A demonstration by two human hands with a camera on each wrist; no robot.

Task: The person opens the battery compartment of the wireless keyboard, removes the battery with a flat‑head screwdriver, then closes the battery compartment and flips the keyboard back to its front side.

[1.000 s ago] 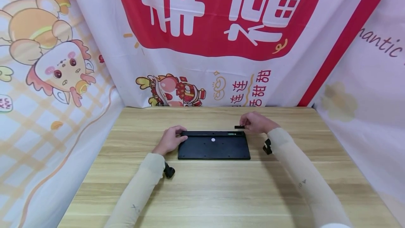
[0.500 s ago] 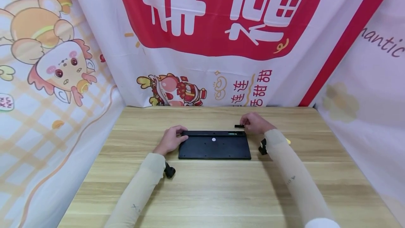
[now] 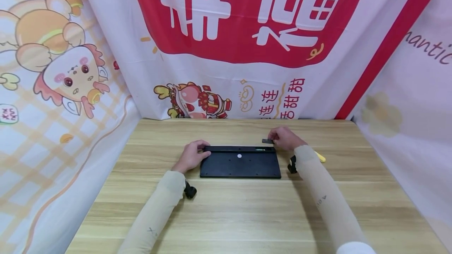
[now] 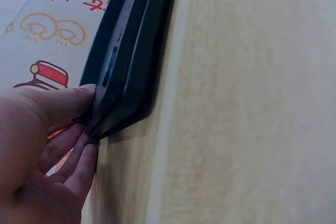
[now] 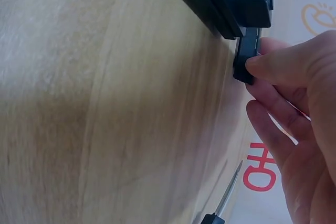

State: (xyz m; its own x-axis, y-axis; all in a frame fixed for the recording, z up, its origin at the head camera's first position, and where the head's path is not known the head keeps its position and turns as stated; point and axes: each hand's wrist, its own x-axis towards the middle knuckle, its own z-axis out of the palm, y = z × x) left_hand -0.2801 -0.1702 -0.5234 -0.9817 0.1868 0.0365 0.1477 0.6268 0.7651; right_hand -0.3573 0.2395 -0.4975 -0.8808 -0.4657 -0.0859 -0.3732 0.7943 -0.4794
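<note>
A black keyboard (image 3: 240, 166) lies face down on the table. A battery slot (image 3: 263, 149) shows uncovered near its back right corner. At the keyboard's left end my left hand (image 3: 190, 156) grips the back corner, thumb on the upturned underside and fingers around the edge. My right hand (image 3: 285, 138) pinches a small black battery cover (image 3: 267, 141) just behind the right corner. In the right wrist view the thumb presses on the near end of this cover (image 5: 245, 61), and its other end passes behind the keyboard's corner.
A screwdriver with a yellow handle (image 3: 320, 157) lies to the right, partly behind my right forearm; its metal shaft (image 5: 229, 190) shows in the right wrist view. The wooden table (image 3: 240, 214) meets a printed cloth (image 3: 314, 89) at the back.
The battery cover has tilted, so more of its flat face shows. My right forearm has swung left, uncovering the yellow screwdriver handle. My left hand keeps its grip on the keyboard.
</note>
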